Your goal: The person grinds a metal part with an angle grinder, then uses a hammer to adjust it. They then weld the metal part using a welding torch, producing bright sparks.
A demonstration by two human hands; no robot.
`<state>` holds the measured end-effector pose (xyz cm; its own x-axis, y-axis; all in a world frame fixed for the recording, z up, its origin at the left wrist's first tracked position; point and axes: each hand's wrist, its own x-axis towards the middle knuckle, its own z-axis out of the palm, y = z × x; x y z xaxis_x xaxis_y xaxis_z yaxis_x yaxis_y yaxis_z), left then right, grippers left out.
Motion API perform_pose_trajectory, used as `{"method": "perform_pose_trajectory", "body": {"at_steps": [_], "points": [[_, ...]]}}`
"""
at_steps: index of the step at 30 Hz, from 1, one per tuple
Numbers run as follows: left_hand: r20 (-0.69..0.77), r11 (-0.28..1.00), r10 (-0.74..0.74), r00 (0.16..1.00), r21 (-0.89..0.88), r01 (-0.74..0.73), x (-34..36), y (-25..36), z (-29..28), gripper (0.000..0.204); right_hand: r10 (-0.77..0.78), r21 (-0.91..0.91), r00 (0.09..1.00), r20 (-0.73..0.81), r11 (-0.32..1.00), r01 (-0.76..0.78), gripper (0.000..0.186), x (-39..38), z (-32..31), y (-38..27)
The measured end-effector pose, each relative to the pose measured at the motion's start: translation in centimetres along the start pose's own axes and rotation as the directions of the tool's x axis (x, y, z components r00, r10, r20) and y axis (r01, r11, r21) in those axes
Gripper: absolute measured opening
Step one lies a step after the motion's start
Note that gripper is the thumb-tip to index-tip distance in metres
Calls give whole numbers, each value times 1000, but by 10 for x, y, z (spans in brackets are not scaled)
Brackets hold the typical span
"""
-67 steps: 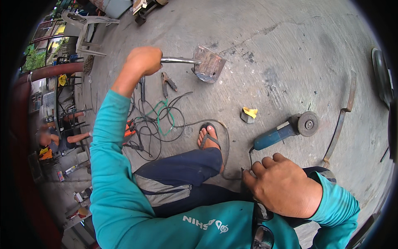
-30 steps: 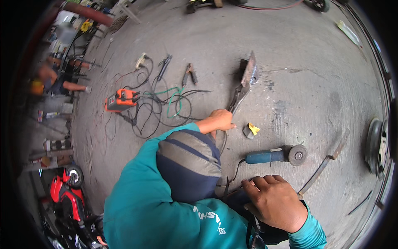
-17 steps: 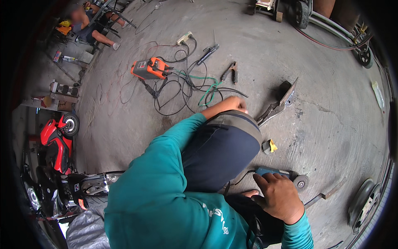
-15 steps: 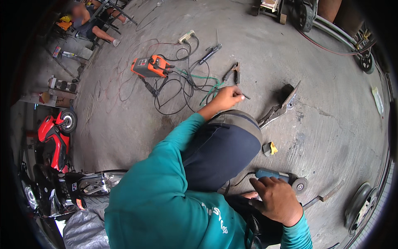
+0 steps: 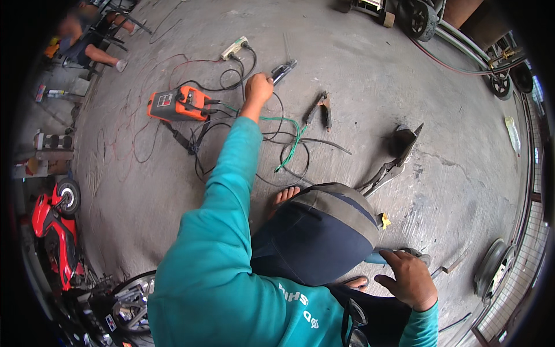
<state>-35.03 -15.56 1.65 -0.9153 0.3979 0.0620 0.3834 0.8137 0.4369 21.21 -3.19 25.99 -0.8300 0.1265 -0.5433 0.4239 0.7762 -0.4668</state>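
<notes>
Out in front, my left hand (image 5: 259, 88) closes on the near end of a black electrode holder (image 5: 284, 70), which has a thin rod sticking up from it. Just left of that forearm sits an orange and black welding machine (image 5: 173, 105) with looped cables. To the right of the hand lies a ground clamp (image 5: 319, 110) on a green cable. My right hand (image 5: 409, 279) is by my knee, its fingers apart and holding nothing. A blue angle grinder (image 5: 377, 258) lies on the floor beyond it, partly covered by my knee and fingers.
Locking pliers (image 5: 388, 172) grip a metal plate (image 5: 412, 143) on the concrete. A yellow scrap (image 5: 385, 220) is beside my knee. Around the edges are a wheel rim (image 5: 494, 269), a wheeled cart (image 5: 425, 23), a power strip (image 5: 234, 48), a red motorbike (image 5: 55, 234) and a seated person (image 5: 87, 34).
My left hand has reached forward and left, from above a loose cable to the electrode holder, and closed on it. The view has shifted. My right hand stays near the grinder.
</notes>
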Motion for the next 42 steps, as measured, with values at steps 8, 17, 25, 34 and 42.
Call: {"method": "perform_pose_trajectory", "body": {"at_steps": [8,17,25,34,42], "points": [[573,951,133,809,156,-267,-40,93,51,88,130,-135,991,-29,982,-133,53,86,-26,-22],[620,964,239,747,-58,-260,-70,118,113,79,-3,-148,999,-45,989,-4,48,154,0,-56],[564,657,745,355,-529,-538,-118,178,124,68,509,-164,850,136,858,-488,40,169,63,27],[815,742,574,81,-476,-473,-134,180,130,61,650,298,744,-156,749,-592,55,187,146,147],[885,856,452,-112,-465,-226,-97,192,145,42,777,766,606,-171,492,-414,52,222,180,140]]}}
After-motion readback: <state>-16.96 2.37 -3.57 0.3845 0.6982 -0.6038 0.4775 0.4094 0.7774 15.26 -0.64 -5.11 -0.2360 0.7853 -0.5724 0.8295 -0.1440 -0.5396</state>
